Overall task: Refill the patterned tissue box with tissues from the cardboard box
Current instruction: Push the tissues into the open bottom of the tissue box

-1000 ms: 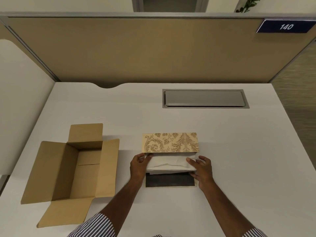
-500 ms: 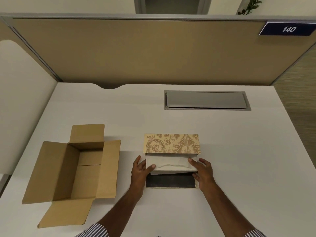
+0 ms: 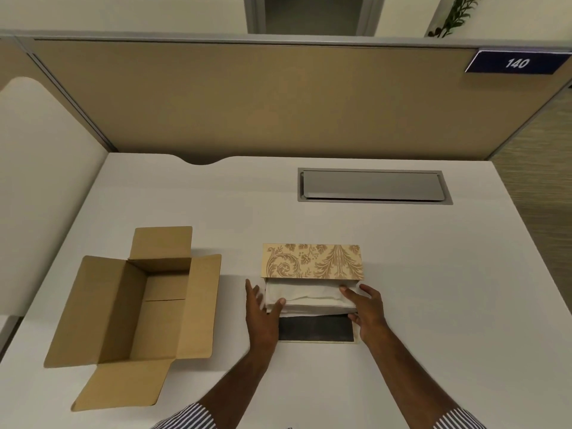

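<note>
The patterned tissue box [image 3: 312, 261], gold with leaf scrolls, lies on the white desk with its open side facing me. Its dark lid panel [image 3: 315, 329] lies flat in front of it. A white stack of tissues [image 3: 306, 297] sits partly inside the opening. My left hand [image 3: 261, 308] presses the stack's left end with the thumb on top. My right hand [image 3: 363, 305] grips the stack's right end. The cardboard box [image 3: 136, 308] stands open to the left, and no tissues show inside it.
A grey cable hatch [image 3: 373, 185] is set into the desk behind the tissue box. A tan partition [image 3: 247, 100] with a blue sign "140" [image 3: 515, 62] closes off the far edge. The desk's left edge runs close to the cardboard box.
The tissue stack has slid a little farther into the patterned box. My left fingers have spread along the stack's left end. The camera has tilted slightly.
</note>
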Motion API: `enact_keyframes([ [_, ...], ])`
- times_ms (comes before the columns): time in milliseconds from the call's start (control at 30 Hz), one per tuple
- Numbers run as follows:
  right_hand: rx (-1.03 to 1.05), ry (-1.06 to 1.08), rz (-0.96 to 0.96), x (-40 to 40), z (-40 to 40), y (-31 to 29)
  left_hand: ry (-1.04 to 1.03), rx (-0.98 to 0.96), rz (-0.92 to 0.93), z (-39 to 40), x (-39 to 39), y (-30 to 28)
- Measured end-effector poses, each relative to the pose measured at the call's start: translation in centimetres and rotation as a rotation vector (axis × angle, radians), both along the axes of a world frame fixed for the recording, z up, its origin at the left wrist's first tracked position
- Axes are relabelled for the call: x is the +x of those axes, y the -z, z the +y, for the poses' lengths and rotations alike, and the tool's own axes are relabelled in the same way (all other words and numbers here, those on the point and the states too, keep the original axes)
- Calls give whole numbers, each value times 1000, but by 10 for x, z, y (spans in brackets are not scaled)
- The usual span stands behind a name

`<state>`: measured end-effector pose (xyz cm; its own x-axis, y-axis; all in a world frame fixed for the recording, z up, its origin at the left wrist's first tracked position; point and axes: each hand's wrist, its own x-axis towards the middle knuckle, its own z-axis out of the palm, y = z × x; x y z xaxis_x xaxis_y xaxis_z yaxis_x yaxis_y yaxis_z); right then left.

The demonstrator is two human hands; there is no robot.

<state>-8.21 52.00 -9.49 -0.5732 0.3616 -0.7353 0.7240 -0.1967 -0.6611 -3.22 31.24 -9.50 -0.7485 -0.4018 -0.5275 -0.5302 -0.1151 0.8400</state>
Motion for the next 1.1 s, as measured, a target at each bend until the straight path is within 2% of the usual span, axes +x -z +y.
enact_keyframes([
  [133, -100, -61, -1, 8, 7, -4, 62, -278, -2, -7, 16, -8],
  [233, -96, -70, 25, 13, 19, -18, 213, -462, 217, -15, 49, -11],
  [300, 141, -49, 169, 8, 25, -32, 444, -601, 396, -15, 66, -15],
  [367, 418, -121, 435, -3, 23, -49, 751, -828, 589, -6, 70, -15],
  [433, 586, -330, 641, -20, 9, -62, 1002, -1046, 661, 9, 66, -8],
  [467, 669, -469, 691, -30, 0, -68, 1074, -1121, 616, 16, 61, -5],
  [567, 934, -878, 685, -60, -25, -71, 1152, -1149, 378, 33, 43, 0],
  [667, 1013, -1123, 581, -66, -40, -71, 1184, -1177, 254, 39, 33, 5],
  [933, 1151, -1071, 664, -26, -37, -69, 1192, -1178, 176, 43, 33, -4],
  [1100, 1192, -1000, 763, 4, -33, -64, 1167, -1165, 329, 33, 47, -11],
])
